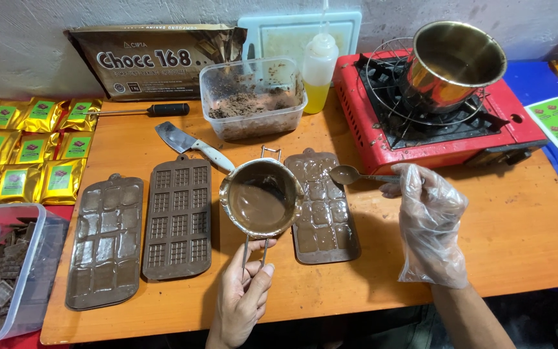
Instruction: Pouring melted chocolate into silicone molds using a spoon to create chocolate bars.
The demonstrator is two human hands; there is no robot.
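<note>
The right hand [429, 226] wears a thin, crinkled, see-through plastic glove and holds a shiny metal spoon [356, 174] smeared with glossy chocolate. The bare left hand [243, 297] grips the wire handle of a small metal melting pot [261, 197], whose liquid chocolate looks smooth and wet. The three brown moulds [179, 216] look matt, probably silicone. The tabletop [518, 226] is smooth orange-brown wood. The steel pot [450, 64] on the red-painted metal stove [382, 139] gleams.

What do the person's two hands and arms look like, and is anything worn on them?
The left hand is bare, with no glove, ring or sleeve in view. The right hand wears a loose, clear, crinkled plastic glove that ends at the wrist. The right forearm below it is bare, with no sleeve showing.
</note>
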